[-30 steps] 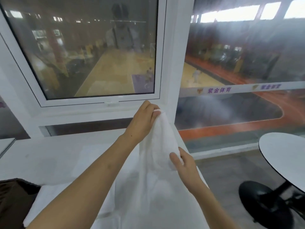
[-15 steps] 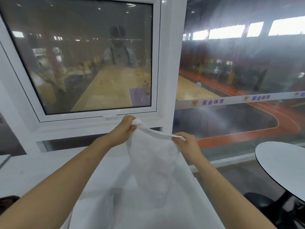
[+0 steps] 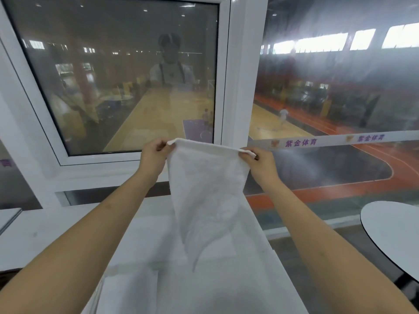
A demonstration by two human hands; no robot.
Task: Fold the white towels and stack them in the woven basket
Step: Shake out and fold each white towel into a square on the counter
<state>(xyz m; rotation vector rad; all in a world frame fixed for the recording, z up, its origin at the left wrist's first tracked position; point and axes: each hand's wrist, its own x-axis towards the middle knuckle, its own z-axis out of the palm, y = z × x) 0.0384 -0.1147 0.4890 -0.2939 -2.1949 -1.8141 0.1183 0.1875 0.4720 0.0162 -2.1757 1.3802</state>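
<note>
A white towel [image 3: 208, 196] hangs in the air in front of the window, stretched along its top edge. My left hand [image 3: 154, 155] pinches its top left corner. My right hand [image 3: 260, 164] pinches its top right corner. The towel's lower part narrows and drapes down onto more white towel cloth [image 3: 140, 288] lying on the white table [image 3: 45, 236]. The woven basket is out of view.
A white-framed window [image 3: 226, 87] stands directly behind the towel, with a sill beneath it. A round white table [image 3: 394, 234] on a black stand sits at the right. The white table's right edge runs close under my right forearm.
My right hand slid up the towel's edge to its top right corner. Both hands then rose and moved apart, pulling the top edge taut. The view tilted upward.
</note>
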